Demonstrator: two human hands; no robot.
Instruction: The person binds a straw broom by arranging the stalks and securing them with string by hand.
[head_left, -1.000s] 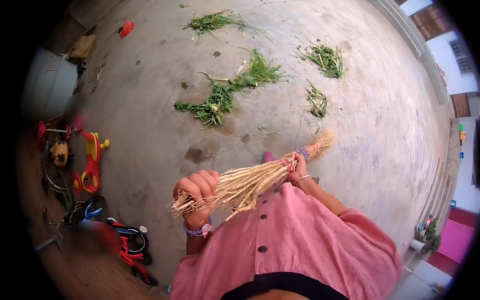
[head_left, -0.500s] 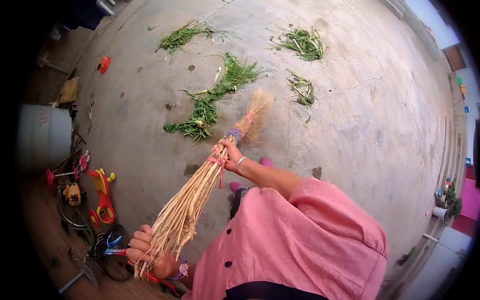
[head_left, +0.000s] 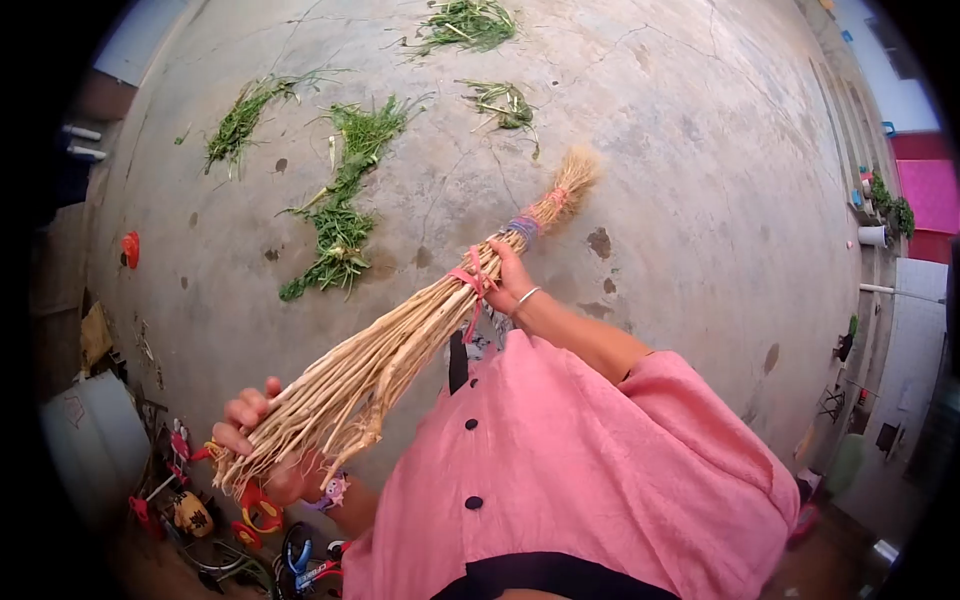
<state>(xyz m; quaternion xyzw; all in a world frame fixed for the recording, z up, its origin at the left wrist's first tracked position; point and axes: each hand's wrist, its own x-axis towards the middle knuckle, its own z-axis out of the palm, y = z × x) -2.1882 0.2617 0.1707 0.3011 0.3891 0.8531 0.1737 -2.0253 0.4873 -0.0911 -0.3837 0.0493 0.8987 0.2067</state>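
Note:
A broom (head_left: 385, 340) of dry, pale stalks lies slantwise across my front, held off the ground. Pink ties (head_left: 468, 277) and a blue-purple binding (head_left: 523, 228) wrap its narrower part, and fine tan bristles (head_left: 575, 180) fan out at the far end. My right hand (head_left: 510, 280), with a white bracelet on the wrist, grips it between the ties. At the thick, root-like near end my left hand (head_left: 288, 480) is wrapped round the stalk ends, its fingers showing on the far side and part of the palm hidden by the stalks.
Piles of pulled green weeds (head_left: 345, 225) lie on the cracked concrete floor (head_left: 700, 220). On the left stand a pale barrel (head_left: 95, 440), a red-yellow toy (head_left: 262, 512) and a bicycle (head_left: 295, 560). A white pot (head_left: 872, 236) is at the right edge.
My view has turned, so the weeds shift left and the right-hand wall shows more. The broom now lies flatter, its bristle end farther right and its near end higher. Both hands keep their grip.

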